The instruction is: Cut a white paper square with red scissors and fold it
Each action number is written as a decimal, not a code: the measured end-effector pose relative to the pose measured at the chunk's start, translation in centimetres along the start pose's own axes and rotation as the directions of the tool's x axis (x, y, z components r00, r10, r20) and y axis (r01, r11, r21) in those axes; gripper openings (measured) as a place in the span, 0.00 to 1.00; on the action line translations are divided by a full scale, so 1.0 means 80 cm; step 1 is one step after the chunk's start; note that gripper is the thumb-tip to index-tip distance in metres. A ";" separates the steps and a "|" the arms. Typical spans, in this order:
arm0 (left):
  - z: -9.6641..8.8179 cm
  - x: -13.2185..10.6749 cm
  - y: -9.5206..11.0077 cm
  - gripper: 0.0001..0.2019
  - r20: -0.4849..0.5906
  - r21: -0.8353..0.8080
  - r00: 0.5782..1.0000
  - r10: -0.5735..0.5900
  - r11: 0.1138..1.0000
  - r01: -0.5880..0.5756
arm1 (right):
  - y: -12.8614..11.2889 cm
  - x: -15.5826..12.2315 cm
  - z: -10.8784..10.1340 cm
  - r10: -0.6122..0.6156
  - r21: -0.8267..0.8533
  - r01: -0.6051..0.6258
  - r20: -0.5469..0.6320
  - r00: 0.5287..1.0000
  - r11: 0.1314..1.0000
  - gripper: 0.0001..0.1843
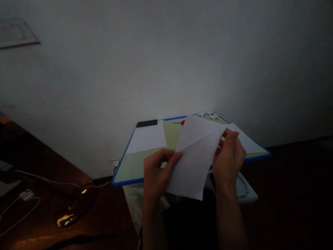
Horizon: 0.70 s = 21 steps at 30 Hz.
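Between my two hands a sheet of white paper (196, 156) is held up, tilted, above the front of a small table (132, 168). A diagonal crease runs across it. My left hand (160, 170) pinches its left edge between thumb and fingers. The upper right edge is gripped by my right hand (230, 152), its fingers curled in. Behind the sheet, scissors (179, 122) with red handles lie on the tabletop, partly hidden by the paper.
On the table's left lies white paper (147, 137) with a dark flat object (146, 123) on its far edge. Several small white paper pieces (210, 115) lie at the back right. Another white sheet (244, 139) is at the right. A white cable (62, 182) runs at the left.
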<state>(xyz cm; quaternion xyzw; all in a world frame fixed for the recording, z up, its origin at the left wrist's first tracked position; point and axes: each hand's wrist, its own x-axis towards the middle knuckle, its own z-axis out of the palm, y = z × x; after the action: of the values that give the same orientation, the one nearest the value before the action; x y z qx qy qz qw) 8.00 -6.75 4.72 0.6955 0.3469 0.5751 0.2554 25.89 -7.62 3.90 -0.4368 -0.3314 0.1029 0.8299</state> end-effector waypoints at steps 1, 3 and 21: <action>0.001 0.000 -0.002 0.07 -0.042 -0.016 0.999 -0.014 1.000 0.013 | 0.002 0.000 -0.001 0.046 0.076 -0.053 0.096 0.994 0.996 0.30; 0.002 0.001 -0.004 0.08 -0.132 -0.053 0.990 -0.044 0.998 0.037 | 0.006 0.001 -0.002 0.092 0.154 -0.131 0.237 0.967 0.979 0.28; -0.004 0.003 -0.022 0.17 -0.229 -0.283 0.947 -0.224 0.946 0.156 | -0.011 -0.014 0.004 -0.010 0.037 -0.006 0.428 0.904 0.999 0.11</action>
<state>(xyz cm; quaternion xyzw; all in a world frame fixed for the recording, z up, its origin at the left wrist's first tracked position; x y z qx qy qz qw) 7.40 -5.47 3.62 0.5379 0.3641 0.6738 0.3523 24.73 -8.43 4.26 -0.3879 -0.5036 0.2016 0.7452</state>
